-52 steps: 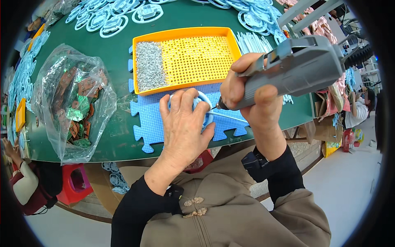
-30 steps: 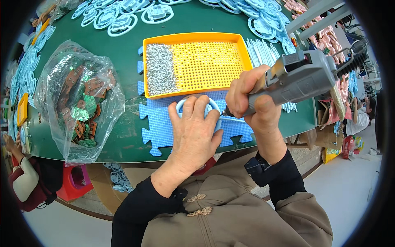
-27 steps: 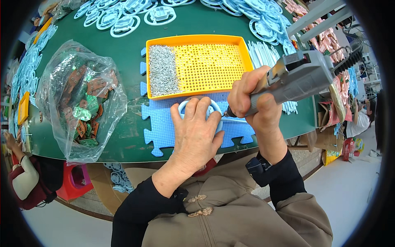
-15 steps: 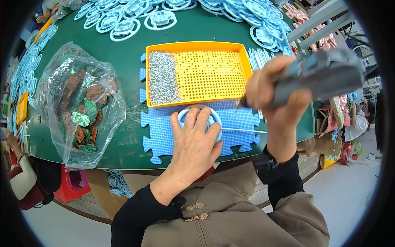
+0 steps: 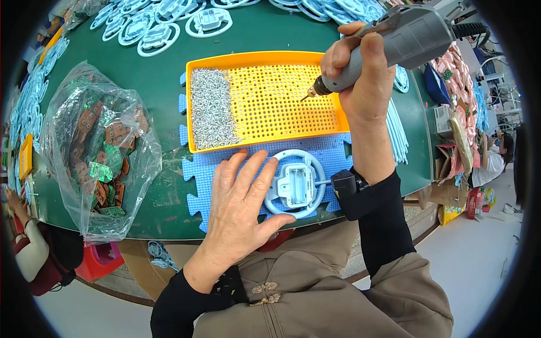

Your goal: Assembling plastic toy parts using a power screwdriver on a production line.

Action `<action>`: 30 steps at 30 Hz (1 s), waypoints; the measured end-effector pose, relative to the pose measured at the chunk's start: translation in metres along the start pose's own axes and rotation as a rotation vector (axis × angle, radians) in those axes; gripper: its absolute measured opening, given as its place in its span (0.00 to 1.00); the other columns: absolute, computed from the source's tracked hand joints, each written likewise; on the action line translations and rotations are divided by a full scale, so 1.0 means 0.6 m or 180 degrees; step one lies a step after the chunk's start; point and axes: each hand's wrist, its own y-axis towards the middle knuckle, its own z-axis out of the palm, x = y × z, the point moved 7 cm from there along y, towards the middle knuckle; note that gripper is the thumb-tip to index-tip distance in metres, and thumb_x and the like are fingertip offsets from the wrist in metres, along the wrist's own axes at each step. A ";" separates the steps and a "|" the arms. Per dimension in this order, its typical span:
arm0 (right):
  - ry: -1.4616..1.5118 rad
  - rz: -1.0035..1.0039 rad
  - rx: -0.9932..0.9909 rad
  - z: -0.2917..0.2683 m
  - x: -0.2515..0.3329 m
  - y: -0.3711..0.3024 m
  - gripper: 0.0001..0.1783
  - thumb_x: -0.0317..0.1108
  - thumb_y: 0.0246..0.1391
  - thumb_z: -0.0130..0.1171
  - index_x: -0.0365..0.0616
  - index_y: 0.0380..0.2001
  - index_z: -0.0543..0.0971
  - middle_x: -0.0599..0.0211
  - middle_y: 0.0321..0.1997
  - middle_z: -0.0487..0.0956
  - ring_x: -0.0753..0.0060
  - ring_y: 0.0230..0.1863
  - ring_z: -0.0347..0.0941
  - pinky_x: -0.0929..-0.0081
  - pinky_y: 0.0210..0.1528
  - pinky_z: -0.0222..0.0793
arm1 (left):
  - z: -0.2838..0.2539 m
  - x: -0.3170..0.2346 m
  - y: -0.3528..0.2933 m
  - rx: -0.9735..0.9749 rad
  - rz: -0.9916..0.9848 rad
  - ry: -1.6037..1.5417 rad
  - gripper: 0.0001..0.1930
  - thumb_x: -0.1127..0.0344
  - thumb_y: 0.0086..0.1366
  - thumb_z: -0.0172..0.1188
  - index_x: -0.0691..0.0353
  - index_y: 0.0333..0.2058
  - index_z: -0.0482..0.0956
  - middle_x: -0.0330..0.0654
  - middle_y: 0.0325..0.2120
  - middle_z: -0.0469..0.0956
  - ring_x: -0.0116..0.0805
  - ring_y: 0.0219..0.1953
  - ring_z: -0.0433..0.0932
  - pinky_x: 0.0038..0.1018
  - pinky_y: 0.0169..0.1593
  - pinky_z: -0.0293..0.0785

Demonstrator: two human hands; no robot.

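A light blue plastic ring [image 5: 297, 191] with a rectangular housing in its middle lies on the blue foam mat [image 5: 197, 204]. A thin stick runs from its right side toward my right wrist. My left hand [image 5: 239, 197] rests at the ring's left edge with fingers spread, thumb near its lower rim. In my right hand [image 5: 366, 84] is a grey electric screwdriver [image 5: 417, 39]. Its bit hangs over the perforated yellow tray [image 5: 259, 55], and I cannot make out a screw on the tip. Small silver screws [image 5: 213, 107] are heaped at the tray's left end.
Left of the mat sits a clear plastic bag [image 5: 101, 163] of green and brown circuit boards. More blue rings [image 5: 208, 22] are piled along the table's far side. Pale blue sticks [image 5: 397, 132] lie right of the tray. Other people are at both sides.
The screwdriver has swung up and left until its bit is above the tray. My left hand has slid left off the ring's top, uncovering the housing.
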 end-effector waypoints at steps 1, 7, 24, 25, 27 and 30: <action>-0.0061 0.0012 -0.0033 -0.001 -0.001 0.000 0.27 0.54 0.54 0.68 0.39 0.36 0.77 0.69 0.16 0.75 0.77 0.18 0.74 0.80 0.23 0.71 | -0.001 0.002 0.000 0.0002 -0.0002 0.0002 0.47 0.52 0.39 0.78 0.63 0.59 0.72 0.48 0.61 0.67 0.56 0.63 0.60 0.48 0.65 0.57; -0.0285 -0.0021 0.0243 0.001 -0.006 -0.005 0.27 0.59 0.57 0.63 0.43 0.39 0.76 0.70 0.20 0.74 0.75 0.20 0.72 0.75 0.25 0.67 | 0.004 0.003 -0.003 0.0138 0.0124 0.0282 0.47 0.49 0.39 0.76 0.65 0.59 0.71 0.47 0.60 0.69 0.55 0.62 0.61 0.51 0.65 0.55; 0.0176 0.0084 0.0460 0.038 0.108 -0.020 0.41 0.71 0.55 0.56 0.41 0.50 0.74 0.74 0.23 0.72 0.78 0.22 0.66 0.73 0.27 0.63 | 0.001 0.005 0.000 -0.0008 0.0037 0.0268 0.48 0.51 0.37 0.79 0.62 0.58 0.71 0.49 0.57 0.66 0.52 0.61 0.61 0.48 0.64 0.53; 0.0089 0.0265 0.0607 0.068 0.117 -0.041 0.43 0.73 0.54 0.54 0.41 0.51 0.74 0.75 0.22 0.71 0.78 0.21 0.66 0.74 0.27 0.63 | -0.001 0.005 -0.001 -0.0045 0.0063 0.0360 0.48 0.51 0.37 0.79 0.62 0.58 0.71 0.49 0.57 0.66 0.52 0.62 0.61 0.48 0.64 0.52; -0.0012 0.0475 0.0788 0.115 0.118 -0.087 0.46 0.76 0.52 0.52 0.41 0.50 0.74 0.75 0.20 0.69 0.78 0.18 0.66 0.77 0.22 0.63 | -0.001 0.010 -0.008 -0.0058 0.0027 0.0400 0.45 0.49 0.39 0.79 0.61 0.56 0.73 0.48 0.58 0.66 0.51 0.62 0.61 0.50 0.64 0.51; -0.0064 0.0603 0.0860 0.141 0.100 -0.123 0.44 0.73 0.52 0.56 0.39 0.48 0.73 0.73 0.20 0.70 0.77 0.17 0.66 0.77 0.20 0.63 | 0.003 0.012 -0.008 0.0020 0.0166 0.0597 0.46 0.44 0.40 0.77 0.58 0.58 0.72 0.49 0.56 0.67 0.50 0.61 0.63 0.54 0.62 0.52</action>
